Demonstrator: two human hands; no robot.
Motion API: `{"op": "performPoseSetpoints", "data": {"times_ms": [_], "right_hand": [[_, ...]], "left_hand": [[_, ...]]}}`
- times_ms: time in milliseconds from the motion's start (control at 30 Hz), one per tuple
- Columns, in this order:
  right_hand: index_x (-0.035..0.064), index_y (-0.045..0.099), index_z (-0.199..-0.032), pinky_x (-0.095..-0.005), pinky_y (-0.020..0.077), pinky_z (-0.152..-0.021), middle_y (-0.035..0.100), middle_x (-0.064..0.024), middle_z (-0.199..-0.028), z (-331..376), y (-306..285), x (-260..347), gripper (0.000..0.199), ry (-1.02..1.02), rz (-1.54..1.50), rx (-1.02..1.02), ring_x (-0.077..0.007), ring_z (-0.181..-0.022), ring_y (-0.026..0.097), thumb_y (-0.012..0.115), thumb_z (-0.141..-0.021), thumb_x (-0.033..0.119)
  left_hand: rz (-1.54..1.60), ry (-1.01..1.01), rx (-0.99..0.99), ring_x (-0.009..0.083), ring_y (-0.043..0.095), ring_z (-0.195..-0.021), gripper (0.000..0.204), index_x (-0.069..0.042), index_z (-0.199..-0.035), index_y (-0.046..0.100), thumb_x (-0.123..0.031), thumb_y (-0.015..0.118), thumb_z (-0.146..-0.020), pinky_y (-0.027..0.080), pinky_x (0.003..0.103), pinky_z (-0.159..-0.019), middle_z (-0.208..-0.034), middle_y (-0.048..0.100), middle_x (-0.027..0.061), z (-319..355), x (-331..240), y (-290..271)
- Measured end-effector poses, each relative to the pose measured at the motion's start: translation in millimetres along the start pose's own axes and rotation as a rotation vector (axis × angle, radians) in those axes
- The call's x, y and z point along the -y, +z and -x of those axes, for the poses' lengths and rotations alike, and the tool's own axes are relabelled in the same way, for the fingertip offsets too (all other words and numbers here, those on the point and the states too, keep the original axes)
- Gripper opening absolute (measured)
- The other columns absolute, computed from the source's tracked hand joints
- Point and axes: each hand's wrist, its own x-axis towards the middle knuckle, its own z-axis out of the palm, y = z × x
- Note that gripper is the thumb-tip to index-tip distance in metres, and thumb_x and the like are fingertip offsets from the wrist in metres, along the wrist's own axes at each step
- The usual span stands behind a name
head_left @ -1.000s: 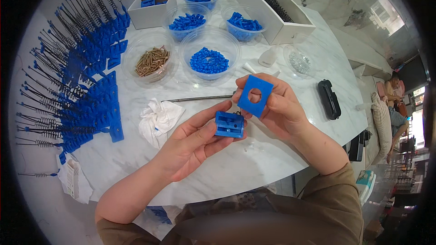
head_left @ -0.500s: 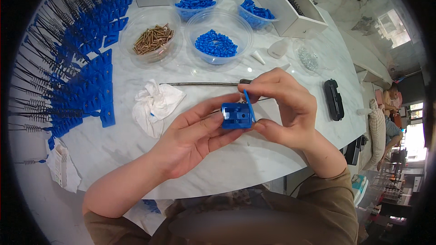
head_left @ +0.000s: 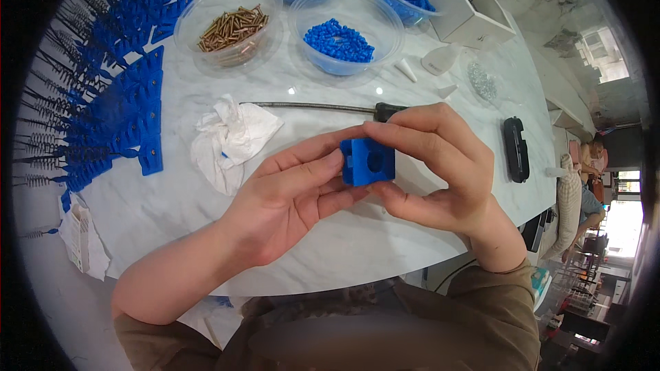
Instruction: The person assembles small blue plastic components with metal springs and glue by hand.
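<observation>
Blue box point(head_left: 348, 172): pinched in left hand point(head_left: 292, 196). Holed blue plate point(head_left: 386, 169): just right of that grip, overlapping the box, pinched top and bottom by right hand point(head_left: 440, 172).

Looks to me like somebody's living space doubling as a small assembly workshop, though I can't swear it's a home. Workshop side: a marble-look bench point(head_left: 371, 247) with clear tubs point(head_left: 381, 17) toward the far edge, brass-coloured screws point(head_left: 234, 27) in one, little blue beads point(head_left: 337, 41) in another, plus loads of matching blue pieces with springs point(head_left: 124, 117) crowding the left edge. Homey side: past the right edge there's what seems a pale padded couch point(head_left: 569, 196), a person point(head_left: 590, 203) sitting near it, and a bright window or doorway point(head_left: 624, 227), can't tell which.
</observation>
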Motion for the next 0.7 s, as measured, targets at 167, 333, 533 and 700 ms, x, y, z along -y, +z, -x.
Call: {"op": "performPoseSetpoints", "data": {"times_ms": [167, 333, 533, 700], "right_hand": [[0.0011, 0.068, -0.108, -0.0294, 0.0507, -0.064, 0.061, -0.0120, -0.095, 1.7, 1.1, -1.9, 0.050, 0.027, -0.020, 0.026, -0.0220, -0.078, 0.062, 0.077, -0.059, 0.005], [-0.0002, 0.070, -0.106, -0.0298, 0.0513, -0.067, 0.062, -0.0131, -0.095, 2.0, 2.0, -1.5, 0.049, 0.072, -0.068, 0.044, -0.0225, -0.082, 0.063, 0.076, -0.058, 0.003], [0.0005, 0.070, -0.106, -0.0301, 0.0514, -0.069, 0.061, -0.0131, -0.097, 3.1, 0.4, 1.1, 0.047, 0.122, -0.070, 0.089, -0.0227, -0.084, 0.062, 0.075, -0.059, 0.004], [0.0012, 0.070, -0.106, -0.0307, 0.0511, -0.071, 0.060, -0.0127, -0.098, 3.9, 1.8, 0.6, 0.046, 0.124, -0.087, 0.072, -0.0230, -0.085, 0.062, 0.075, -0.060, 0.004]], "left_hand": [[-0.029, 0.009, -0.021, 0.0311, 0.053, -0.124, 0.052, 0.005, -0.140, 0.036, -0.027, 0.048, -0.100, 0.042, 0.041, -0.108, -0.132, 0.052, 0.0195, 0.0, 1.5, -1.0], [-0.033, 0.022, -0.060, 0.0306, 0.053, -0.124, 0.053, 0.006, -0.140, 0.035, -0.027, 0.047, -0.100, 0.044, 0.040, -0.106, -0.132, 0.052, 0.0192, 0.8, 2.3, -0.6], [-0.051, 0.013, -0.065, 0.0299, 0.053, -0.124, 0.053, 0.006, -0.140, 0.036, -0.027, 0.048, -0.100, 0.045, 0.040, -0.106, -0.132, 0.052, 0.0188, 0.3, 1.4, 0.8], [-0.061, 0.019, -0.063, 0.0301, 0.054, -0.123, 0.053, 0.005, -0.140, 0.036, -0.026, 0.049, -0.100, 0.046, 0.040, -0.105, -0.132, 0.053, 0.0183, 0.7, 2.6, 0.3]]}}
